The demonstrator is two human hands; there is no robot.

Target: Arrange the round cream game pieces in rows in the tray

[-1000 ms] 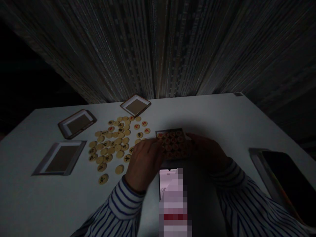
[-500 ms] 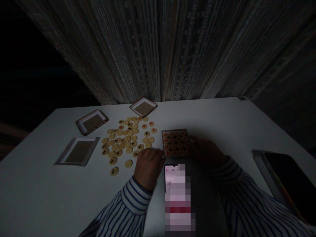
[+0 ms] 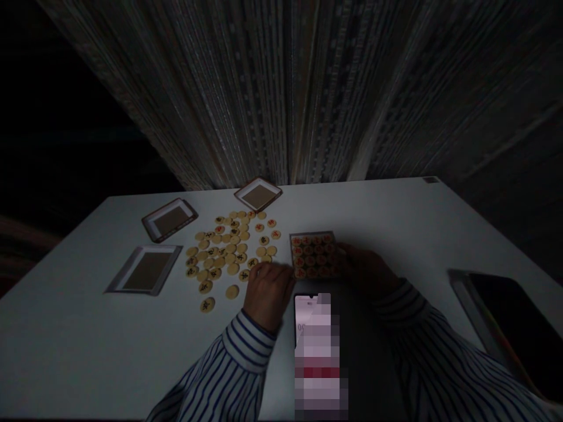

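A shallow box (image 3: 312, 234) filled with rows of round Chinese chess pieces (image 3: 309, 259), their red characters face up, is between my hands. My right hand (image 3: 367, 268) grips its right edge, thumb near the front corner and the other fingers in shadow. At the lower left corner, my left hand (image 3: 268, 293) has its fingers curled together with the tips against the box. Loose Chinese chess pieces (image 3: 226, 249) are scattered to the left, some showing black or red characters, others blank side up. A few of them lie just behind my left hand.
Three shallow box parts, a left one (image 3: 173, 281), a middle one (image 3: 193, 210) and a far one (image 3: 277, 189), lie around the loose pieces. A lit phone (image 3: 303, 310) is in front of the box. At right rests a dark flat object (image 3: 514, 322). Curtains hang behind the white table (image 3: 373, 205).
The whole view has shifted slightly. Both hands stay at the box, and the loose pieces keep their arrangement.
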